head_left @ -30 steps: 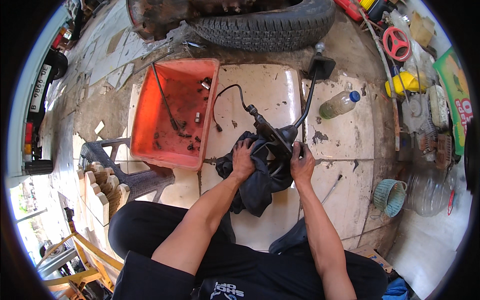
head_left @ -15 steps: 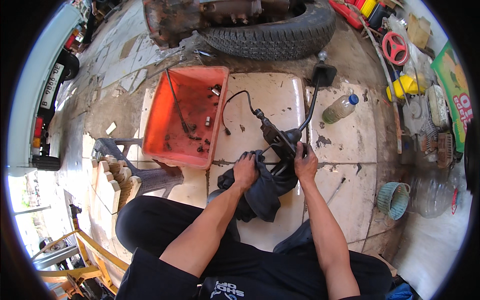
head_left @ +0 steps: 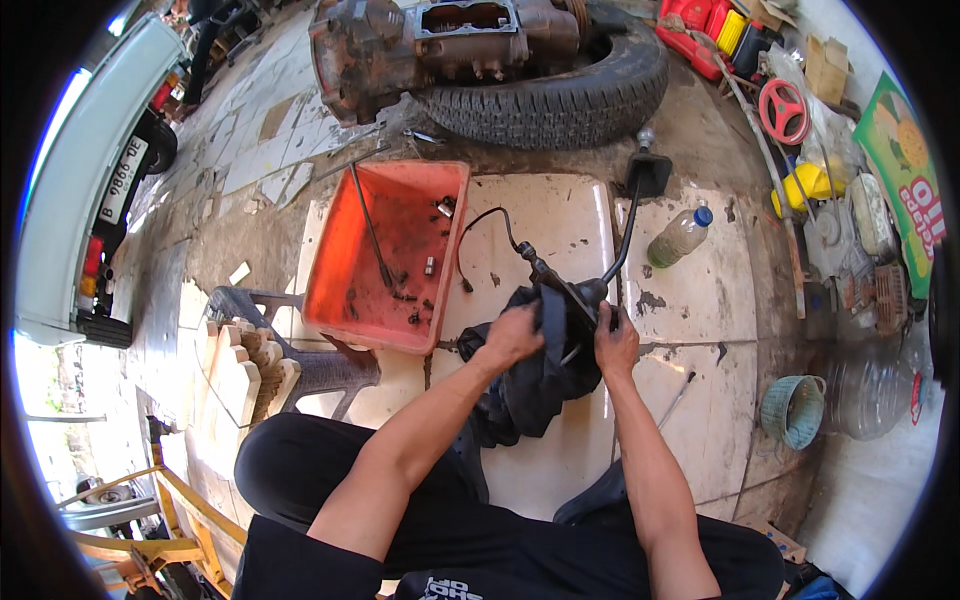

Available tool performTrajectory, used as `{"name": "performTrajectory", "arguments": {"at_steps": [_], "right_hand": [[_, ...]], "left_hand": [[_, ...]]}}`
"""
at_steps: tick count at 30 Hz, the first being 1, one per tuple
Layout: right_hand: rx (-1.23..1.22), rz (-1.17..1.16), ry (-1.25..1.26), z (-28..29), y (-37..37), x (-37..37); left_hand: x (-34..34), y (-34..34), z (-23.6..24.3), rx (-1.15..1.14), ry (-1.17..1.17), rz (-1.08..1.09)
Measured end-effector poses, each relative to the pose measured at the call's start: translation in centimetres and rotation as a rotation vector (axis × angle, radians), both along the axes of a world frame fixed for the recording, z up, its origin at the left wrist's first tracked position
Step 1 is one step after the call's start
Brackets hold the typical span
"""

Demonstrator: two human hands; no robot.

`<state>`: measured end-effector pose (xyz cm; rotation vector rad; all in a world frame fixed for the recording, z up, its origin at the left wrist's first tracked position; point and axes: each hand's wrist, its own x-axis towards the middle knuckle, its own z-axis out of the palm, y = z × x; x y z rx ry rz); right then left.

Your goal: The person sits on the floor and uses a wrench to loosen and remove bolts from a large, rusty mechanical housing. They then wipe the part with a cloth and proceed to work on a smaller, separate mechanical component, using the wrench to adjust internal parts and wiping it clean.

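My left hand (head_left: 512,336) grips a black cloth (head_left: 522,402), bunched over the near end of a gear shift lever assembly (head_left: 568,287). My right hand (head_left: 616,345) closes round the assembly's right side, with blackened fingers against the metal. From there the bent black lever (head_left: 628,232) runs away to a square rubber boot (head_left: 649,174) with a pale knob beyond it. A thin black wire (head_left: 467,240) loops off the housing's far end onto the tiles. The cloth hides the near part of the assembly.
Left of the assembly stands a red plastic bin (head_left: 335,262) with a rod and small metal parts. To the right are a bottle (head_left: 680,238) and a green basket (head_left: 792,405). A tyre (head_left: 560,108) and a rusty gearbox housing (head_left: 375,65) lie at the far side.
My left hand has lifted the cloth up and to the right, over more of the assembly. My right hand keeps its grip. The whole view has shifted slightly.
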<state>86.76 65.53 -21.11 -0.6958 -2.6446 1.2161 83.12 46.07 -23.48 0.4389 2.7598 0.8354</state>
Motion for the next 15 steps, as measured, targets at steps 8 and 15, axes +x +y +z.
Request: {"name": "performTrajectory", "arguments": {"at_steps": [8,15], "right_hand": [[-0.004,-0.015,0.039,-0.2,-0.1,0.1],[0.031,0.009,0.065,-0.3,-0.2,0.0]], "left_hand": [[0.1,1.7,-1.0,-0.189,-0.04,-0.061],[-0.2,1.4,-3.5,-0.105,-0.021,-0.056]]}}
